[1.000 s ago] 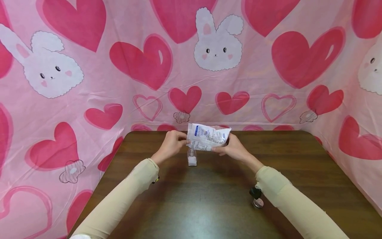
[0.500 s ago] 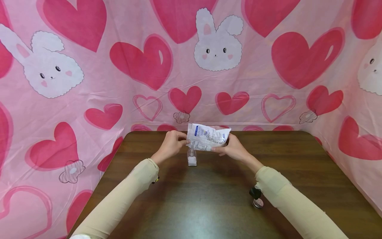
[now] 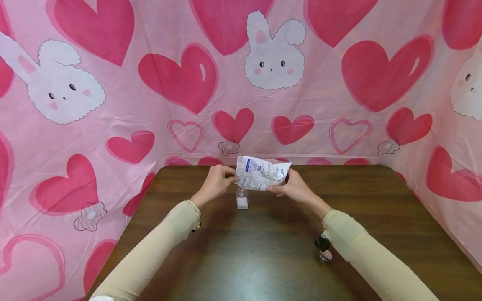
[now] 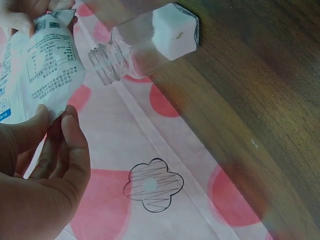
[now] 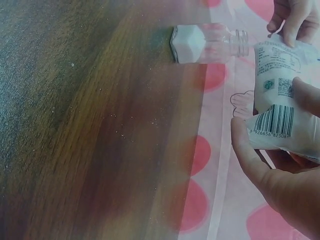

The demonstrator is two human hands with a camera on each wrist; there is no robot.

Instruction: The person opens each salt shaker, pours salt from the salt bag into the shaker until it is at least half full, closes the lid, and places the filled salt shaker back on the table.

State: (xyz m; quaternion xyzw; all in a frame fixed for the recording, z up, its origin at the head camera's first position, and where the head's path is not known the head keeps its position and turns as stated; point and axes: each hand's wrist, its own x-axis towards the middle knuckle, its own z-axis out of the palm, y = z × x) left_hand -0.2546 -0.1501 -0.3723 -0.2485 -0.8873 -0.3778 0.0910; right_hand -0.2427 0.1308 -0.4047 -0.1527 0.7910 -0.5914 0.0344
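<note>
A white printed plastic bag (image 3: 261, 173) is held tilted on its side between both hands. My left hand (image 3: 216, 182) pinches its corner between thumb and fingers, seen close in the left wrist view. My right hand (image 3: 295, 186) grips the bag's other end, near the barcode (image 5: 274, 121) in the right wrist view. Just below the bag's left end stands a small clear glass jar (image 3: 242, 203), upright and uncapped, with a threaded neck (image 4: 106, 62). White powder or fine grains (image 4: 174, 32) fill its lower part. No falling stream is plainly visible.
A round metal lid with holes (image 3: 325, 256) lies on the brown wooden table (image 3: 256, 259), beside the right forearm. Small white grains (image 5: 125, 132) are scattered on the tabletop. Pink cloth with hearts and rabbits (image 3: 275, 62) hangs around the table's back and sides.
</note>
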